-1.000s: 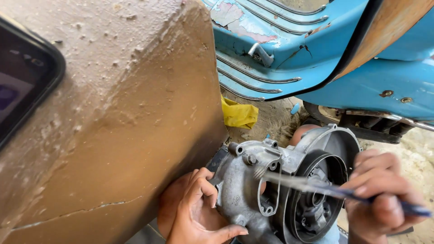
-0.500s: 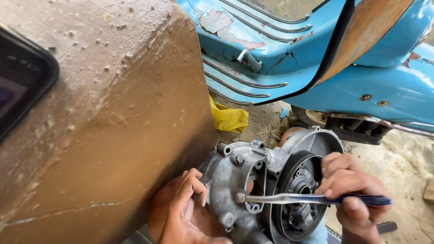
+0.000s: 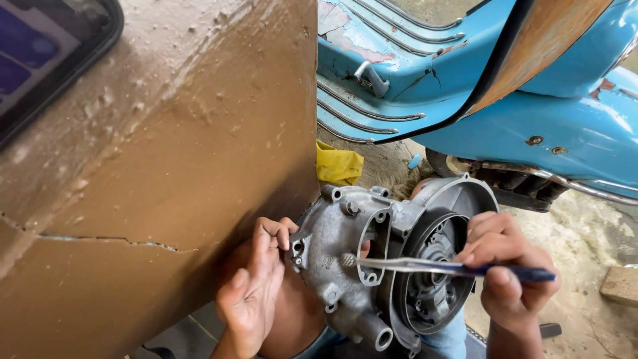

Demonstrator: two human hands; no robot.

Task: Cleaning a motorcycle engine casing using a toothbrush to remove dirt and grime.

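**Engine casing held at lap level, brush applied to its face**

I see the left hand (image 3: pixel 256 286) nearest the camera, low in the head view. Its fingers (image 3: pixel 266 233) are curled together over the left edge of a grey cast-metal engine casing (image 3: pixel 332 262), gripping that edge and steadying it. The casing sits low and centre-right in the frame, resting against the person's lap — I cannot tell what else supports it from below. Its round opening with the dark inner hub (image 3: pixel 432 279) faces up and to the right.

The right hand (image 3: pixel 508 266) is just beside that opening. Its fingers are clamped on the blue handle of a toothbrush (image 3: pixel 438 267), which lies nearly level across the casing. The bristle head touches the casing's flat face on its left half, near an oblong cut-out.

To the left, a brown plastered wall (image 3: pixel 166 179) rises close to the casing, with a thin crack running across it. A dark phone-like screen (image 3: pixel 46 53) shows at the upper left corner.

Farther off, a yellow cloth (image 3: pixel 339 165) lies on the dirt floor (image 3: pixel 585 233) behind the casing. Beyond it stands a light blue scooter body (image 3: pixel 425 73) with worn paint and ribbed footboard strips — well apart from both hands. A pale block (image 3: pixel 621 284) sits at the right edge.
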